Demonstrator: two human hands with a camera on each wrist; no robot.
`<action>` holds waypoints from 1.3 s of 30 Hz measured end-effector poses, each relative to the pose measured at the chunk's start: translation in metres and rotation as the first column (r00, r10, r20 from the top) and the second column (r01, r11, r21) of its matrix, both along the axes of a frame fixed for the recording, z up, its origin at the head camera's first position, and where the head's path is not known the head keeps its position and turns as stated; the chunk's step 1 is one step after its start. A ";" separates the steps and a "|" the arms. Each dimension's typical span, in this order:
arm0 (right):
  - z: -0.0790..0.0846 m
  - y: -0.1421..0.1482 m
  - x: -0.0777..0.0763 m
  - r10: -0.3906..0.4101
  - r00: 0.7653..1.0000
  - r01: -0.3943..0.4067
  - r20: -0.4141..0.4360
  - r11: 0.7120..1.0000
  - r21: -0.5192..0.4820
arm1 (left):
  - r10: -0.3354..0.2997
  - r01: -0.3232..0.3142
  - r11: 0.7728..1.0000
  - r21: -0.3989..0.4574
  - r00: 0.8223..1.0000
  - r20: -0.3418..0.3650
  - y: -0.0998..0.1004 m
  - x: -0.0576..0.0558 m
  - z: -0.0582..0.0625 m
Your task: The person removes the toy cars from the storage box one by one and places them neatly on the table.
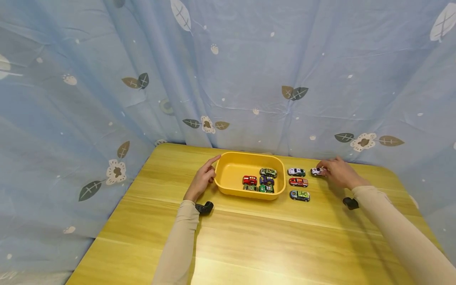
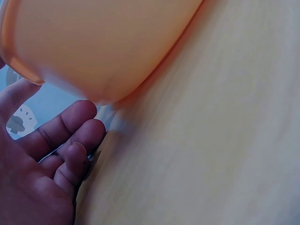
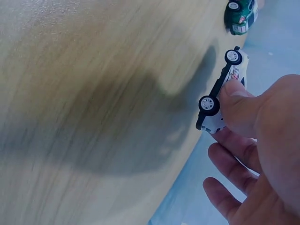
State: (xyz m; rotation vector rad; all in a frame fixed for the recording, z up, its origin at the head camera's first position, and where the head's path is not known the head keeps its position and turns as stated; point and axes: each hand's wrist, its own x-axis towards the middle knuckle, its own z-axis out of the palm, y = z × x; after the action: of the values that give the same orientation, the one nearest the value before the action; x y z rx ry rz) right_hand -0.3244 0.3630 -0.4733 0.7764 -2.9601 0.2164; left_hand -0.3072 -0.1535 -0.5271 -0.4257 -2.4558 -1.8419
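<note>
My right hand pinches a white toy car between thumb and fingers, near the table's back edge. The car's wheels face the table side in the right wrist view. My left hand holds the rim at the left end of a yellow bin, its other fingers curled beside the outer wall. Inside the bin, toward its right end, lie several toy cars, among them a red car and a purple-blue car. A white-and-green car stands on the table between the bin and my right hand.
Below the white-and-green car are a red-orange car and a blue-and-lime car, forming a column right of the bin. A blue patterned curtain hangs behind the wooden table. Black wrist mounts show at both wrists.
</note>
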 end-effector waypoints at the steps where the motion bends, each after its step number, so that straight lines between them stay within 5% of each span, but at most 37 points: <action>1: -0.001 0.000 -0.001 0.003 1.000 -0.003 0.001 1.000 0.001 | 0.000 0.000 1.000 0.000 1.000 0.000 0.000 0.000 0.000; 8: -0.010 -0.001 -0.001 0.003 1.000 -0.003 0.009 1.000 0.000 | -0.026 0.027 1.000 -0.016 0.999 0.040 -0.004 -0.002 0.001; 15: -0.011 -0.001 0.000 -0.020 0.999 0.020 0.043 1.000 -0.019 | -0.042 0.043 0.999 -0.015 0.998 0.048 0.000 0.015 0.034; 22: -0.016 0.001 0.003 -0.022 0.999 0.023 0.041 0.999 -0.034 | -0.028 0.029 0.999 -0.024 0.999 0.045 -0.004 -0.003 0.006; 39: -0.010 0.007 0.000 -0.020 0.988 0.031 0.154 0.997 -0.069 | 0.005 -0.005 1.000 -0.009 1.000 0.005 -0.001 0.000 0.000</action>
State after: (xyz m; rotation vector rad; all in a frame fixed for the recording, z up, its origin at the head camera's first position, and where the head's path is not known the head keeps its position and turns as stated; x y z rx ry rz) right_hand -0.3244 0.3697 -0.4831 0.7453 -3.0830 0.3942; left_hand -0.3071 -0.1544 -0.5270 -0.4156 -2.4665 -1.8334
